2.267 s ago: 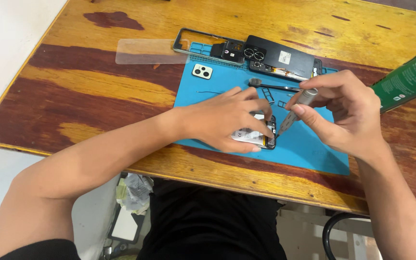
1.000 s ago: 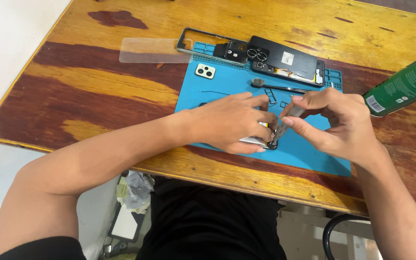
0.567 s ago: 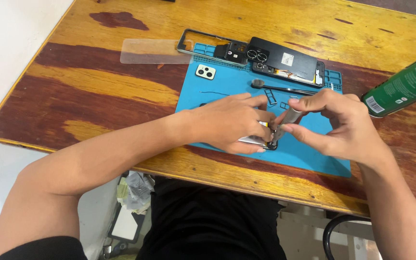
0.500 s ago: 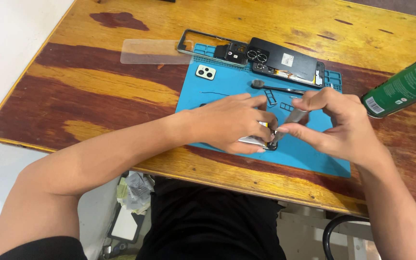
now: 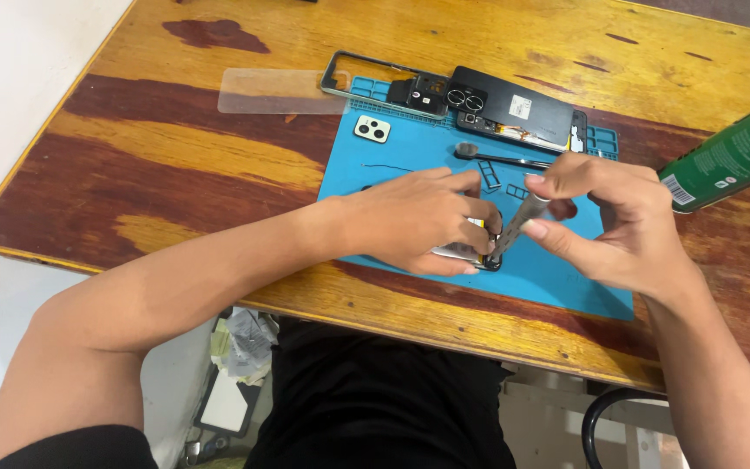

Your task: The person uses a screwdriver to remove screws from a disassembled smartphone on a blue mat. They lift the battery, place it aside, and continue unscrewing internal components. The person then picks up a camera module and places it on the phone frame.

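A worn wooden counter (image 5: 175,165) is seen from above, with a blue work mat (image 5: 375,165) laid near its front edge, towards the right. At the mat's far edge a black opened phone body (image 5: 514,108) is laid, and an empty phone frame (image 5: 349,74) sits just to its left, partly on the bare wood. A clear plastic sheet (image 5: 275,91) is laid flat on the counter beside the frame, further left. A green can (image 5: 726,156) is tilted in at the right edge of the counter. On the mat's far left part a small white camera piece (image 5: 372,129) is placed, and thin tweezers (image 5: 501,158) lie near the middle.

At the mat's front part a small phone part (image 5: 466,252) is pressed down by the left hand (image 5: 414,217), whose fingers are curled closed over it. A slim metal screwdriver (image 5: 514,224) is pinched in the closed right hand (image 5: 614,226), and its tip is set against the phone part, just beside the left fingertips.
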